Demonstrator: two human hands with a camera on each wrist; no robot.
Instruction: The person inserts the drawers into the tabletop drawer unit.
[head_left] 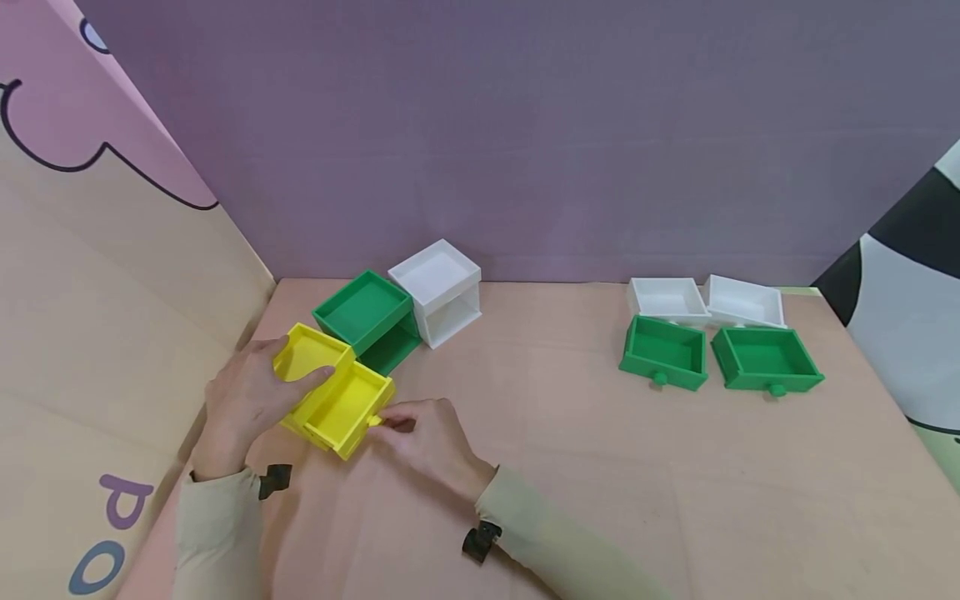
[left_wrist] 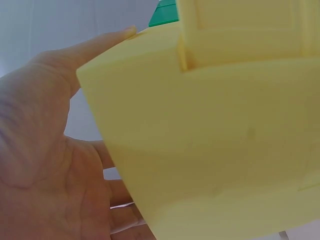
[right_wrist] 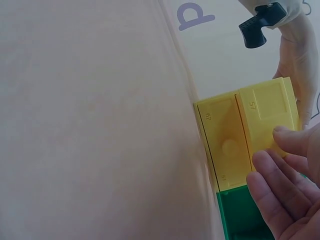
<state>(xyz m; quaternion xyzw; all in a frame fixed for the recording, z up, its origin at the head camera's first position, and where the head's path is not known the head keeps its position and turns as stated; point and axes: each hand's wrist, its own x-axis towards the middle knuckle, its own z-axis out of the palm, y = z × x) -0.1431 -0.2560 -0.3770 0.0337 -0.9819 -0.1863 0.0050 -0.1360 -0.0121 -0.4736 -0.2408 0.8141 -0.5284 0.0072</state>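
A small yellow cabinet (head_left: 309,350) stands at the left of the table, its upper drawer (head_left: 351,407) slid well out toward the right hand. My left hand (head_left: 251,387) holds the cabinet, thumb over the top and fingers round its far side; in the left wrist view the yellow side wall (left_wrist: 200,140) fills much of the picture. With thumb and fingertips my right hand (head_left: 431,437) pinches the knob (head_left: 374,421) on the upper drawer. Below, the lower drawer (right_wrist: 220,165) is flush in the cabinet, its round knob facing out.
Behind the yellow cabinet stand a green cabinet (head_left: 367,308) and a white cabinet (head_left: 438,279), both with hollow fronts. Two white drawers (head_left: 667,297) and two green drawers (head_left: 663,352) lie at the right. A purple wall (head_left: 525,150) closes off the back.
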